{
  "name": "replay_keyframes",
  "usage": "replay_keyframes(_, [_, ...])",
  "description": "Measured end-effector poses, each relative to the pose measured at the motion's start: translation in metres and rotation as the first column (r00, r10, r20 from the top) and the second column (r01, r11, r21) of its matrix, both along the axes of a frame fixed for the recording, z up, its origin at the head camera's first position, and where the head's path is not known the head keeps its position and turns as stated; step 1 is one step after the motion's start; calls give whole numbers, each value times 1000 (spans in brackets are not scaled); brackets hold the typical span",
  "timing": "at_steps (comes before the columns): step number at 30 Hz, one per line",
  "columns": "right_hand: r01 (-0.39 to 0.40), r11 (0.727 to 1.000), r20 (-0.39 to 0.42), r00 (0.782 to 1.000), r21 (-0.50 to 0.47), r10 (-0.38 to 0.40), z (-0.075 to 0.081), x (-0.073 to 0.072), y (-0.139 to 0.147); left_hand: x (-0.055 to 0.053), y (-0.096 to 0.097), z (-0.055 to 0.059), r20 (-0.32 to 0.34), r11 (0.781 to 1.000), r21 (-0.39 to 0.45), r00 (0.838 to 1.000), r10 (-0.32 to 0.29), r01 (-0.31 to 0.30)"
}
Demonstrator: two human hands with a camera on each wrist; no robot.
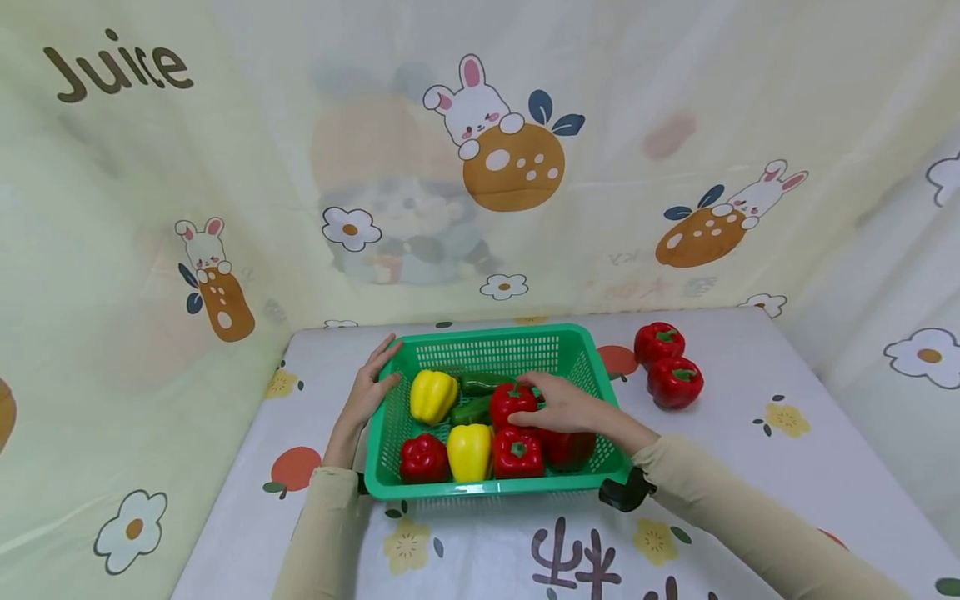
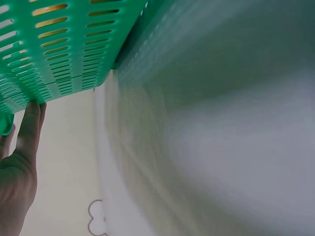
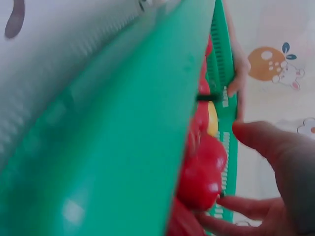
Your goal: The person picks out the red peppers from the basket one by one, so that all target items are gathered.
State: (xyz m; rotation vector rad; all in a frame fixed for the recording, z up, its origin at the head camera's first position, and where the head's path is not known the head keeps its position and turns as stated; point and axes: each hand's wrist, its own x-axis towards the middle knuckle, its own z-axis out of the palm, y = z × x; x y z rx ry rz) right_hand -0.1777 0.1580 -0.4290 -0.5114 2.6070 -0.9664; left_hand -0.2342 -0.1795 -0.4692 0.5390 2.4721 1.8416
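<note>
In the head view, a green plastic basket [image 1: 517,485] holds vegetables. My left hand [image 1: 367,392] grips its left rim, thumb over the edge; in the left wrist view, extended fingers [image 2: 32,125] lie against the slotted outer wall. My right hand [image 1: 562,404] reaches inside, around a red bell pepper [image 1: 513,402] atop other peppers. The right wrist view shows its fingertips at that pepper's far side and the straight thumb [image 3: 258,137] apart from it. Nearby lie a yellow bell pepper [image 1: 470,452], another red pepper [image 1: 517,454] and a darker red pepper [image 1: 570,451], partly under my hand.
A second yellow pepper [image 1: 432,397], a red pepper [image 1: 423,458] and long green vegetables [image 1: 483,382] also lie in the basket. Two red peppers, one behind [image 1: 658,343] and one in front [image 1: 675,383], stand on the patterned tablecloth [image 1: 735,467] to the right. Printed curtains [image 1: 600,50] surround the table.
</note>
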Motion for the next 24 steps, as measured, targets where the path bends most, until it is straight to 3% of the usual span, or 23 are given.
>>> replay_keyframes(11, [77, 997, 40, 996, -4, -77, -11, -5, -17, -1, -1, -2, -17, 1000, 15, 1000, -5, 5])
replay_keyframes(18, [94, 995, 38, 995, -20, -94, -12, -6, -21, -2, -1, -4, -16, 1000, 25, 1000, -2, 3])
replay_keyframes(24, [154, 988, 17, 988, -16, -153, -13, -6, -23, -2, -2, -5, -5, 1000, 26, 1000, 0, 0])
